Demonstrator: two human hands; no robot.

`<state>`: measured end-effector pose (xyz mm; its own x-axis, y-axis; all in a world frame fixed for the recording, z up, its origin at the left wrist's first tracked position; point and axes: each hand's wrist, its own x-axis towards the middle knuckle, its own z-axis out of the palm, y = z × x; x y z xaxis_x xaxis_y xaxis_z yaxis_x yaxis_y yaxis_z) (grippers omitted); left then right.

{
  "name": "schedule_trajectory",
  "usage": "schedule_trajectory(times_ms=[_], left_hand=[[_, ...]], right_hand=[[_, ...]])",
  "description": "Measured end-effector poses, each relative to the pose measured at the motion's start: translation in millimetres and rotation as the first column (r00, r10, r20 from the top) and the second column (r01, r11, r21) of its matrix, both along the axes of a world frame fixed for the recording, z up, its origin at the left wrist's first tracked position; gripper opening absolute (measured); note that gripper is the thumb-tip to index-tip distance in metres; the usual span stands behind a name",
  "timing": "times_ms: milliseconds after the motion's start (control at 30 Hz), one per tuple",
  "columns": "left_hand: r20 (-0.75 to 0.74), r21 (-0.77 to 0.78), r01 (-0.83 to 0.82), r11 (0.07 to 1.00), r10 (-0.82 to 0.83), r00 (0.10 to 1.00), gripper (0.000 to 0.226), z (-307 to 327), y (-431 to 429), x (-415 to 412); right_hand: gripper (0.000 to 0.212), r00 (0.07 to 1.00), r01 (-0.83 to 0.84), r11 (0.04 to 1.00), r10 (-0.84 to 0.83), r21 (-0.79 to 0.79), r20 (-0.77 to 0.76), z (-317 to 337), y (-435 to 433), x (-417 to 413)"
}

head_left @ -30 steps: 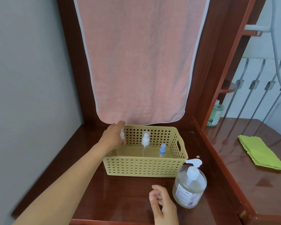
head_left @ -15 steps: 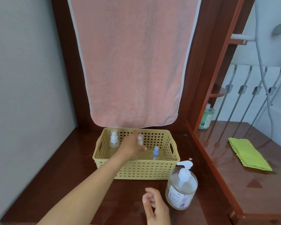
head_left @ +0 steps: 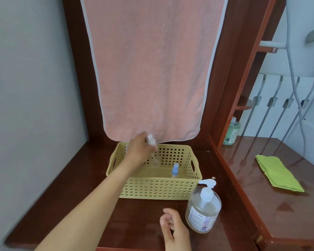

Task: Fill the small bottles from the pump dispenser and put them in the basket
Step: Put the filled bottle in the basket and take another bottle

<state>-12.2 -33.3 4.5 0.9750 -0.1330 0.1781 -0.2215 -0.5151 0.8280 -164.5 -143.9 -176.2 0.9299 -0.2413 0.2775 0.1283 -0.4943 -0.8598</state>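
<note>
Over the back of the pale-yellow perforated plastic basket, the left hand held a small clear bottle with a white cap, fingers curled round its upper part. A small blue-capped bottle stood inside the basket. Just front-right of the basket stood the large clear pump dispenser, and beside it the right hand hung loosely curled and empty. If filling was the aim, the bottle probably needed lifting clear of the basket's rim, uncapping, then steadying upright under the spout.

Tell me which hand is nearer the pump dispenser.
Right. The right hand is just left of the pump dispenser, low by its base; the left hand is farther back, over the basket, gripping a small bottle.
</note>
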Motion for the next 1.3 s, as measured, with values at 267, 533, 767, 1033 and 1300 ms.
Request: schedule_trajectory(times_ms=[267, 533, 767, 1033, 1300], left_hand=[[0.237, -0.513, 0.204, 0.834, -0.091, 0.967, 0.023, 68.1, 55.1, -119.5], [0.041, -0.062, 0.227, 0.972, -0.225, 0.974, 0.041, -38.5, 46.2, -162.2], [0.065, -0.081, 0.147, 0.986, -0.142, 0.988, 0.033, -65.9, 25.5, -168.3], [0.032, -0.141, 0.185, 0.973, -0.183, 0.983, 0.046, -77.0, 33.7, -161.8], [0.031, -0.137, 0.193, 0.972, -0.19, 0.981, 0.044, -73.7, 41.4, -154.7]], right_hand=[[0.064, 0.999, -0.041, 0.995, 0.041, 0.087, -0.005, 26.0, 1.9, -10.3], [0.047, 0.977, -0.186, 0.969, 0.165, 0.162, 0.135, 123.5, 4.7, -36.7], [0.012, 0.992, -0.123, 0.991, 0.124, -0.046, 0.018, 137.0, 11.5, -25.9], [0.026, 0.994, -0.108, 0.994, 0.109, 0.033, -0.031, 142.6, 9.0, -24.9], [0.023, 0.998, -0.057, 0.996, 0.054, 0.068, 0.037, 155.5, 7.7, -25.1]])
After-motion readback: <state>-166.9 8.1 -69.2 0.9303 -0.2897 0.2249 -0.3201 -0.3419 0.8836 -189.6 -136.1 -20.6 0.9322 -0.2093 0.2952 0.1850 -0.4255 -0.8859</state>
